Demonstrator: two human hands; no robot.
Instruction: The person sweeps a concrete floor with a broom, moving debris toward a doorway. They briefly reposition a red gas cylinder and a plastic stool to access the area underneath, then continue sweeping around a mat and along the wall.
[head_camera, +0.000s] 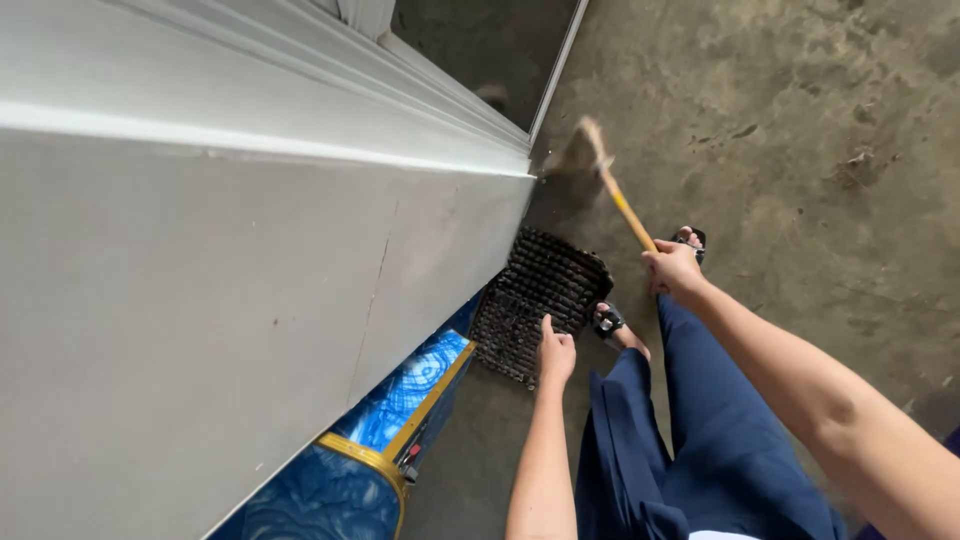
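A broad grey wall panel (200, 300), smooth with a thin crack running down it, fills the left side under a white ledge. The bare concrete floor (800, 120) is stained and mottled, with small bits of debris scattered on it. Low against the wall stands a glossy blue marbled thing with gold trim (390, 420); what it is cannot be told. Dark blue trousers (700, 440) cover the person's legs, and both feet wear black sandals. A dark, coarse woven mat (535, 300) lies on the floor at the wall's corner, just before the feet. The right hand (672, 268) is closed in a fist around the yellow stick of a broom (615, 190), whose blurred straw head sits on the floor near the corner. The left hand (555, 352) hangs empty above the mat's edge, fingers loosely curled.
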